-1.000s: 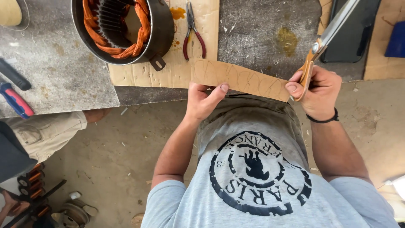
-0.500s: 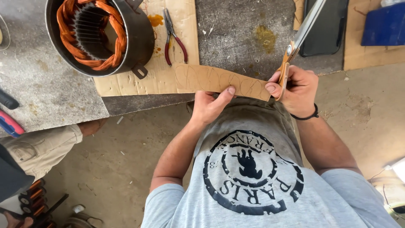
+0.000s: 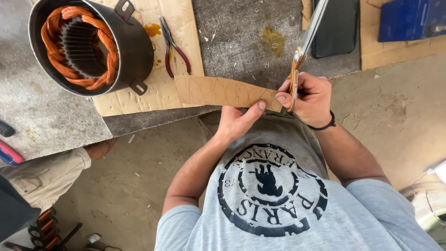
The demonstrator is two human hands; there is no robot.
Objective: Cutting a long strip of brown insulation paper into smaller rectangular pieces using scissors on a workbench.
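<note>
One strip of brown card [image 3: 218, 90], curved and marked with pencilled arcs, held level just off the near edge of the workbench [image 3: 55, 121], over the lap of the person in the grey printed shirt [image 3: 278, 200]. Pinched near its right end by the left hand [image 3: 237, 122], thumb on top, fingers curled beneath. Met at that same right end by the scissors [image 3: 302, 51], orange-handled, blades long and pale, pointing up and away across the bench. Gripped by the right hand [image 3: 309, 95], fingers closed around the handles, a black band on the wrist. Blades apparently close together; exact gap hard to tell. Behind the strip, a flat sheet of cardboard [image 3: 153, 88] lying on the grey bench top, stained orange near its far part. On that sheet, red-handled pliers [image 3: 174, 46], handles spread toward the near side. Just left of the pliers, a dark metal motor housing [image 3: 132, 44] with copper windings [image 3: 76, 44] looped inside, mounting tabs on its rim. Farther right on the bench, a dark flat object [image 3: 339, 28] and a blue case [image 3: 409, 18] on another piece of cardboard. At lower left, a khaki-trousered leg [image 3: 44, 176] of another person, well apart from the hands.
</note>
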